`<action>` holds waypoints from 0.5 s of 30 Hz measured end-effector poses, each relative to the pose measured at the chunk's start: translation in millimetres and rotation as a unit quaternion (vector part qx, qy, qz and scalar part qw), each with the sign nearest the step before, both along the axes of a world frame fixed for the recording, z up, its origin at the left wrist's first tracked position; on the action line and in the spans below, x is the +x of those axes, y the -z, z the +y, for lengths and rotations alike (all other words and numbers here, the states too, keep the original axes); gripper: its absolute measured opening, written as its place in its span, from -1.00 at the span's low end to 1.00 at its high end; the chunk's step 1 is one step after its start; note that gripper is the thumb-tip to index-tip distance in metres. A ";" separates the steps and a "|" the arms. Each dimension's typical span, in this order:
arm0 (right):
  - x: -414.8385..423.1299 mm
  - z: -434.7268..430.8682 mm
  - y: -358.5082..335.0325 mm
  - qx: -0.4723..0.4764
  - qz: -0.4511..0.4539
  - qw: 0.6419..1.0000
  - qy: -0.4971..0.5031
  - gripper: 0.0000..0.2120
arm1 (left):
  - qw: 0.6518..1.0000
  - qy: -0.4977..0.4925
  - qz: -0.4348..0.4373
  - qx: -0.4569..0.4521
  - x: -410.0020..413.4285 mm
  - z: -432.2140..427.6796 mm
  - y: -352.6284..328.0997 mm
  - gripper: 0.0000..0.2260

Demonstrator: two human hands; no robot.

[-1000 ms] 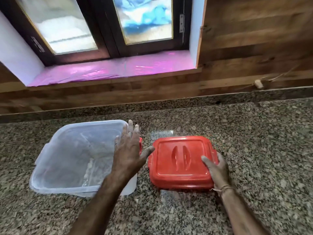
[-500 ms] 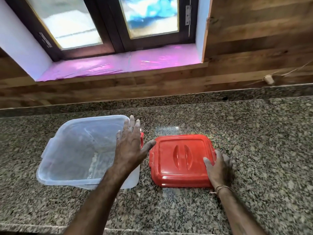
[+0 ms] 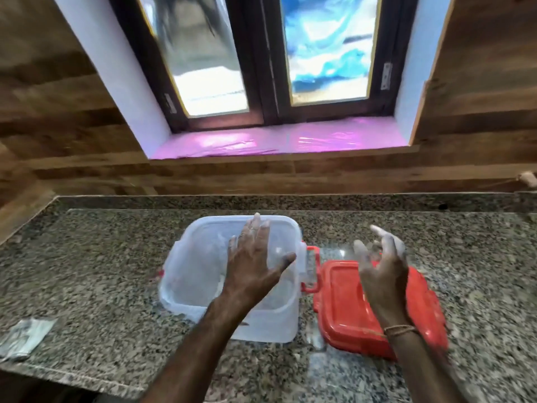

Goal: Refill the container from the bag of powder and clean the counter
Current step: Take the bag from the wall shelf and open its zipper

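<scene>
A clear square plastic container [image 3: 200, 266] with red side clips stands open on the granite counter [image 3: 101, 257], with a little white powder residue inside. Its red lid [image 3: 343, 309] lies flat to the right, top up. My left hand [image 3: 255, 263] hovers over the container's right half, fingers spread, holding nothing. My right hand [image 3: 380, 266] is lifted above the lid, fingers loosely curled and apart, dusted with white powder, holding nothing. A flat silvery packet [image 3: 23, 338] lies at the counter's front left.
A wooden wall and a granite backsplash [image 3: 290, 202] run behind the counter. Above is a window with a pink-lined sill [image 3: 276, 141]. The counter's front edge [image 3: 72, 379] is close at the lower left.
My right hand has let go of the red lid and risen above it. My left hand stays over the container. The view has swung left, bringing the silvery packet into sight.
</scene>
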State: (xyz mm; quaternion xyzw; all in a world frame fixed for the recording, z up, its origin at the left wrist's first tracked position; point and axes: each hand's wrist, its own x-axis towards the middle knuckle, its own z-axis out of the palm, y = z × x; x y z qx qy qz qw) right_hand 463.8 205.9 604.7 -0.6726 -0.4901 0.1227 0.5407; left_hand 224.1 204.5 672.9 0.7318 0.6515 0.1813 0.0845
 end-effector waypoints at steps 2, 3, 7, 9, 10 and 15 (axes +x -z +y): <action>-54.3 5.8 -35.4 0.064 0.007 0.996 -0.063 -0.63 | 0.999 -0.029 0.005 0.017 -47.7 -10.5 -10.3 -0.18; -78.4 6.3 -48.3 0.084 0.007 0.992 -0.095 -0.63 | 0.999 -0.044 0.005 0.022 -69.9 -18.7 -13.1 -0.16; -159.1 1.1 -75.5 0.082 -0.037 0.977 -0.192 -0.64 | 0.997 -0.072 0.025 0.020 -143.7 -36.6 -25.0 -0.03; -298.4 -20.3 -101.6 0.103 -0.109 0.950 -0.273 -0.62 | 0.984 -0.164 -0.004 0.065 -276.9 -88.0 -43.9 -0.01; -298.1 -18.8 -99.9 0.080 -0.117 0.948 -0.285 -0.60 | 0.986 -0.157 0.000 0.062 -280.0 -84.8 -43.9 -0.01; -377.4 -9.0 -116.3 0.056 -0.179 0.923 -0.336 -0.65 | 0.981 -0.185 -0.001 0.053 -367.6 -106.2 -66.0 -0.19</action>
